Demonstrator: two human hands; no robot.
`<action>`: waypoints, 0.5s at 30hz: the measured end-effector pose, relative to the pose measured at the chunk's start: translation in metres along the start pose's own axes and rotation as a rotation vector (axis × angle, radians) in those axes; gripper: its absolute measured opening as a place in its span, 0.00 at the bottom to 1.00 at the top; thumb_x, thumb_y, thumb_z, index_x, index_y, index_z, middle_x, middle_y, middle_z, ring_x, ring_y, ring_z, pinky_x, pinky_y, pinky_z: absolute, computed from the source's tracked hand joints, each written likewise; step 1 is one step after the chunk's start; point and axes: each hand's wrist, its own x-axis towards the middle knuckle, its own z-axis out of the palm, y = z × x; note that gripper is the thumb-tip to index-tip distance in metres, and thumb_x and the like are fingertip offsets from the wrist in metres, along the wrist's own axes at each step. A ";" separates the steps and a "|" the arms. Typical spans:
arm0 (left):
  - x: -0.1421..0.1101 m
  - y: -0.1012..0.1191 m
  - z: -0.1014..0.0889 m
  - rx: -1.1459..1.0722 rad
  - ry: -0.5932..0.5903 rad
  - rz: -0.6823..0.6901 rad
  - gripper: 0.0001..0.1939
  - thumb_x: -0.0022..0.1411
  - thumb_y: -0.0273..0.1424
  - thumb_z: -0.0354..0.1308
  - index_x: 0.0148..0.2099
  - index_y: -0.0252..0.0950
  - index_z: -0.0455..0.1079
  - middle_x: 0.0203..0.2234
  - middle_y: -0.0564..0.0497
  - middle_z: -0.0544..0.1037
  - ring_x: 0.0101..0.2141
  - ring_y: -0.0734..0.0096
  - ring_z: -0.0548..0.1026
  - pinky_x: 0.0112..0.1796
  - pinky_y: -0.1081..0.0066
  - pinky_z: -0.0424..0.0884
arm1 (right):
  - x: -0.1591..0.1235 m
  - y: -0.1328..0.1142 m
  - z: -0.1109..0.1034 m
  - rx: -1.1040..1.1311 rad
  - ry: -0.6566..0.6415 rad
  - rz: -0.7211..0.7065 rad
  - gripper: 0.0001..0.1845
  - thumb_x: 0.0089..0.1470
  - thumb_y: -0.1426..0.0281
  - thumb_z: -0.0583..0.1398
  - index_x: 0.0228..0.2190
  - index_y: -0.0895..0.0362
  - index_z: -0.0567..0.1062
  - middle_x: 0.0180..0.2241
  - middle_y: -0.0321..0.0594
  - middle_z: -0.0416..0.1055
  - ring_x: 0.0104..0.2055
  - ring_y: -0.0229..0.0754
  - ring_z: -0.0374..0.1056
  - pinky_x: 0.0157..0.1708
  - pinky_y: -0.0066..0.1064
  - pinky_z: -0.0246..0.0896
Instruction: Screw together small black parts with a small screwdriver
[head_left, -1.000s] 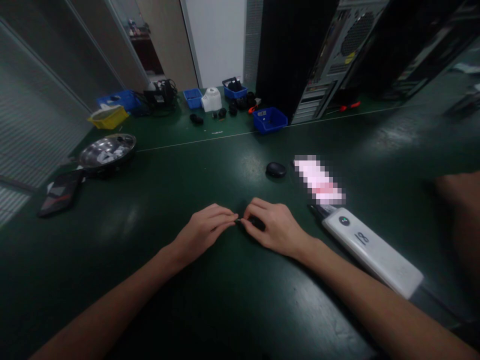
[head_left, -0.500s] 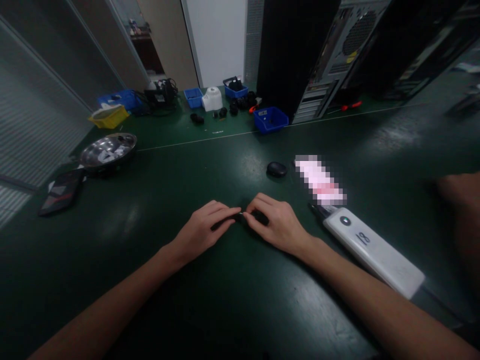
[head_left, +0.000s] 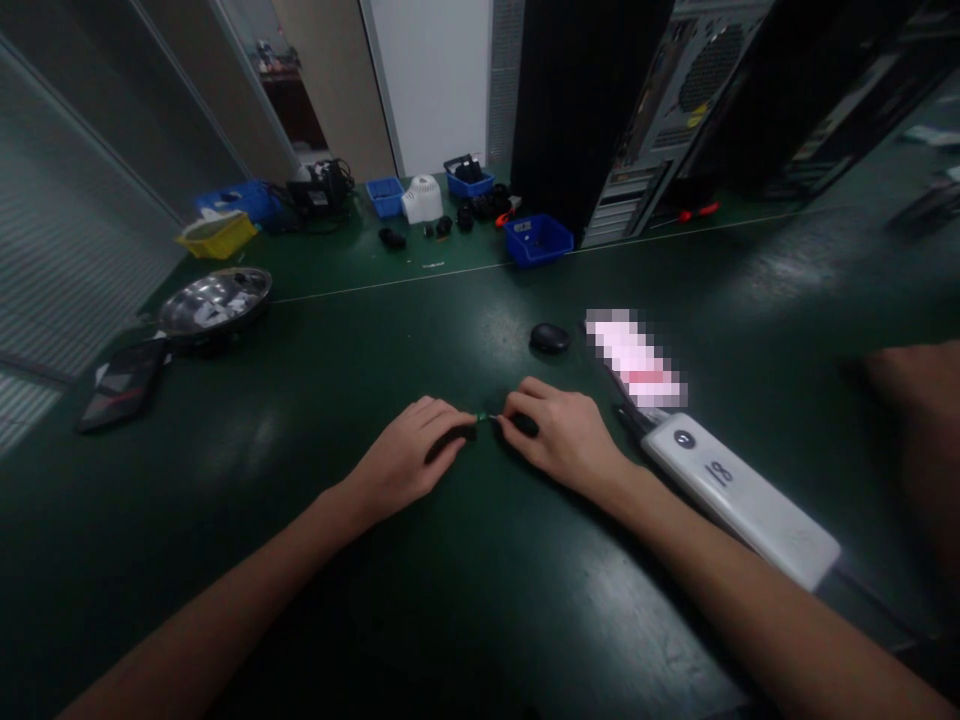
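Observation:
In the middle of the green table [head_left: 360, 360], my left hand [head_left: 409, 445] is closed around a dark curved piece [head_left: 452, 435]. A small green bit [head_left: 481, 417] shows at its fingertips. Facing it, my right hand [head_left: 559, 430] pinches a small black piece [head_left: 526, 424] with a thin pale tip [head_left: 494, 418] that points at the green bit. A narrow gap lies between the fingertips of both hands. Just beyond the right hand rests a black rounded object [head_left: 550, 338] like a computer mouse. Fingers hide much of both held pieces, so their kinds are unclear.
A white power bank-like block [head_left: 742, 495] marked 18 and a blurred-out phone-like item [head_left: 634, 355] lie right. Another person's hand [head_left: 919, 375] is at the right edge. Behind stand a blue bin [head_left: 538, 242] and computer case [head_left: 660, 120]; a metal bowl [head_left: 217, 300] sits left.
My fingertips have drawn slightly apart, and the green bit and pale tip now show between them. The right hand has shifted a little upward. The view has moved slightly.

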 end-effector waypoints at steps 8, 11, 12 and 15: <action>0.007 0.008 0.006 0.010 0.010 0.018 0.17 0.73 0.29 0.51 0.60 0.41 0.69 0.55 0.47 0.74 0.55 0.63 0.70 0.56 0.56 0.72 | -0.001 -0.002 0.000 -0.002 0.000 -0.002 0.11 0.66 0.63 0.56 0.35 0.53 0.76 0.38 0.38 0.71 0.31 0.37 0.64 0.27 0.31 0.44; -0.002 -0.008 -0.001 0.040 0.038 0.007 0.17 0.73 0.29 0.50 0.61 0.40 0.69 0.53 0.47 0.76 0.53 0.64 0.73 0.54 0.57 0.73 | -0.001 0.000 0.000 0.024 0.001 0.001 0.11 0.66 0.63 0.56 0.36 0.54 0.76 0.38 0.38 0.72 0.31 0.37 0.64 0.27 0.31 0.46; -0.007 -0.017 -0.006 0.061 0.056 -0.010 0.17 0.73 0.30 0.50 0.61 0.40 0.69 0.53 0.46 0.76 0.53 0.64 0.73 0.54 0.57 0.73 | -0.001 0.001 0.000 0.035 -0.002 0.000 0.11 0.66 0.63 0.56 0.36 0.54 0.76 0.38 0.39 0.72 0.31 0.37 0.64 0.27 0.31 0.47; -0.034 -0.058 -0.034 0.161 0.126 -0.136 0.19 0.73 0.34 0.51 0.62 0.40 0.68 0.54 0.45 0.75 0.53 0.62 0.73 0.54 0.57 0.72 | -0.001 0.002 0.000 0.067 -0.009 -0.001 0.11 0.66 0.63 0.57 0.36 0.54 0.76 0.38 0.39 0.72 0.30 0.37 0.64 0.27 0.30 0.48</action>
